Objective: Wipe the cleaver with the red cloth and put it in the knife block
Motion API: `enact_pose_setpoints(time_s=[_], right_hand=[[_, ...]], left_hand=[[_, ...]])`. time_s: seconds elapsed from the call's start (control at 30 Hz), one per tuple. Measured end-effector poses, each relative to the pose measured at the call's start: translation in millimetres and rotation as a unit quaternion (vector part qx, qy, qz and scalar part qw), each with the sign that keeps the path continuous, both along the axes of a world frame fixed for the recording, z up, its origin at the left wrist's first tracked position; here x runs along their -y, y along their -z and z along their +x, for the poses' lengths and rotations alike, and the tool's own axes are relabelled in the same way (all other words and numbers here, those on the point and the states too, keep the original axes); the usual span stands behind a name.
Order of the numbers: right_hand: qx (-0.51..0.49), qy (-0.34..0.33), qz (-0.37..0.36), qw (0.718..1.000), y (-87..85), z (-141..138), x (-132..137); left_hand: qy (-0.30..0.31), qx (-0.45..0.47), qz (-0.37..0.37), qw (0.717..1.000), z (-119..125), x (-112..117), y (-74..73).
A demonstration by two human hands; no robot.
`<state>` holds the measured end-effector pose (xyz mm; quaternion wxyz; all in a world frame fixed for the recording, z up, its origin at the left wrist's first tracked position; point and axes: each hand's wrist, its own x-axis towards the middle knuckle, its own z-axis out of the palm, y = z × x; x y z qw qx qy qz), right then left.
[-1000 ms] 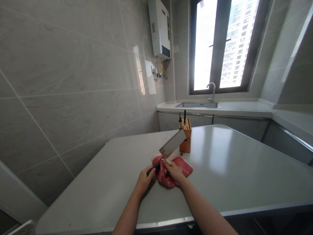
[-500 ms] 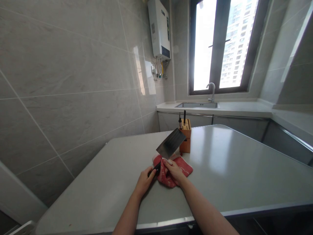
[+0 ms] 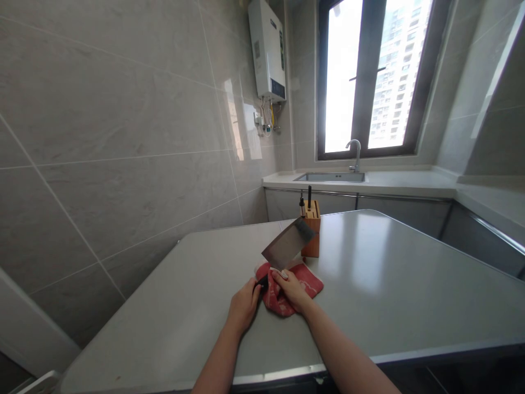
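My left hand [image 3: 244,307] is shut around the black handle of a steel Chinese cleaver [image 3: 288,244], and the fingers hide most of that handle. The wide blade points up and away from me. My right hand [image 3: 290,290] lies on a crumpled red and pink cloth [image 3: 305,284], gripping it. Its fingertips meet the lower edge of the blade near the heel. The cloth rests on the table under both hands.
The hands work over a pale grey table [image 3: 369,273]. Behind the blade stands a wooden knife block [image 3: 311,243] with dark handles. Farther back are a steel sink [image 3: 330,177], a curved faucet [image 3: 355,148], a wall-mounted water heater [image 3: 266,49], and a bright window [image 3: 369,76].
The cleaver has rocked in my left hand, and its blade now catches light instead of looking dark. My left hand has closed further over the handle. The cloth has barely moved.
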<state>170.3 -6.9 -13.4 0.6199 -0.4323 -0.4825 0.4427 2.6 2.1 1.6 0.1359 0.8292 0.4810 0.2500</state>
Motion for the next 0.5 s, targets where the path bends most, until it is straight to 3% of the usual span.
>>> enact_pose_setpoints(time_s=[0.1, 0.3, 0.5], right_hand=[[0.008, 0.008, 0.0, 1.0, -2.3, 0.3, 1.2], [0.033, -0.005, 0.005, 0.999, -5.2, 2.8, 3.4], [0.031, -0.04, 0.018, 0.999, -3.2, 3.9, 3.4]], left_hand=[[0.013, -0.025, 0.009, 1.0, 1.1, 4.5, -3.8], [-0.023, -0.051, 0.024, 0.998, 1.7, 5.3, -3.6], [0.001, -0.012, -0.008, 1.0, -1.1, 4.7, -5.2]])
